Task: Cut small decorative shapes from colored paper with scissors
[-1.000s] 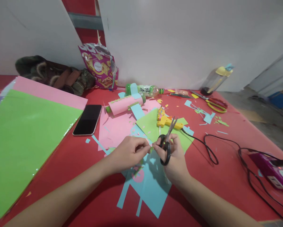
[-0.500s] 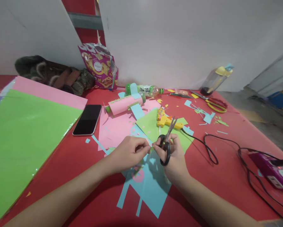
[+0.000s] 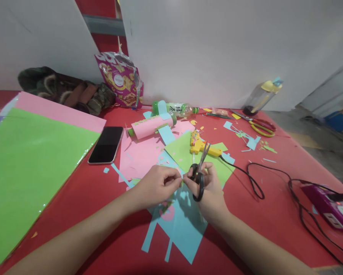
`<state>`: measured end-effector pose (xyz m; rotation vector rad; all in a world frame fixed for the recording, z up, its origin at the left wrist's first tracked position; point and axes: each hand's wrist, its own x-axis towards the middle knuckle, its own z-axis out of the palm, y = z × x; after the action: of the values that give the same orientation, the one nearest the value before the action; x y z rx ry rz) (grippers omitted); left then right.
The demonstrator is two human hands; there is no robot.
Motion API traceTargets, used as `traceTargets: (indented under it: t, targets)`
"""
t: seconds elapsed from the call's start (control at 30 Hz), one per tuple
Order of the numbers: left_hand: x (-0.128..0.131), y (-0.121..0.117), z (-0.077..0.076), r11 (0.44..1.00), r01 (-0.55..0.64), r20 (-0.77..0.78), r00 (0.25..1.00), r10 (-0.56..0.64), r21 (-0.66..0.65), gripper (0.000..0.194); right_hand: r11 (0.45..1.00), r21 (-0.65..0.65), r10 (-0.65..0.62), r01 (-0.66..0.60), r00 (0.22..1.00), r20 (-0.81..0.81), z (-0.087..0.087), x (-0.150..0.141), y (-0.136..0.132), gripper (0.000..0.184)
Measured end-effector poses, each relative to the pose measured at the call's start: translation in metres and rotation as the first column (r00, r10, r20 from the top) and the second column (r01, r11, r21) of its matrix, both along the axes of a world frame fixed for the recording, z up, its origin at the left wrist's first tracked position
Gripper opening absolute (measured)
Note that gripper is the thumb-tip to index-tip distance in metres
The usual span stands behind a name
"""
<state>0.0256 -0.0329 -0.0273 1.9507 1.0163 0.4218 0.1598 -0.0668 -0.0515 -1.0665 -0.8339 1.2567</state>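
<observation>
Black-handled scissors (image 3: pixel 200 176) hang on the fingers of my right hand (image 3: pixel 211 193), blades pointing up and away. The thumb and fingertip of that hand are pinched, close to the fingertips of my left hand (image 3: pixel 160 185). My left hand is also closed in a pinch; whatever is between its fingers is too small to make out. Below both hands lies blue paper (image 3: pixel 188 233) with cut strips, and on it a round pink paper piece (image 3: pixel 167 212). Just beyond the scissors, a yellow glue gun (image 3: pixel 204 148) rests on green paper (image 3: pixel 177 149).
A phone (image 3: pixel 107 145) and large green sheets (image 3: pixel 36 160) lie left. Behind are a pink-wrapped roll (image 3: pixel 152 127), a green-capped bottle (image 3: pixel 182 109) and a snack bag (image 3: pixel 121 80). Right are larger scissors (image 3: pixel 260 126), paper scraps (image 3: pixel 253 142), a black cord (image 3: pixel 255 187) and a purple power strip (image 3: pixel 328 212).
My right hand has shifted slightly left, bringing its fingertips nearer my left hand's. The scissors have moved and tilted a little with it. My left hand is nearly still.
</observation>
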Motion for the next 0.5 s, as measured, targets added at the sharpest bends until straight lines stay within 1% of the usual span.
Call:
traceTargets:
  t: [0.1,0.3,0.5]
  targets:
    - [-0.0004,0.0004,-0.0001,1.000,-0.001,0.002,1.000,0.001,-0.018,0.024,1.000,0.008,0.002,-0.002,1.000,0.008,-0.0001,0.0003,-0.0003,0.034]
    - [-0.0016,0.0028,-0.0032,0.999,-0.053,0.018,0.998,0.053,0.000,0.022,1.000,0.005,-0.028,0.028,1.000,0.007,0.0013,0.0002,-0.0009,0.034]
    - [-0.0007,0.0022,-0.0013,1.000,0.023,0.002,1.000,-0.023,0.012,0.021,0.999,0.013,-0.029,0.029,1.000,-0.007,-0.0003,0.0008,-0.0003,0.036]
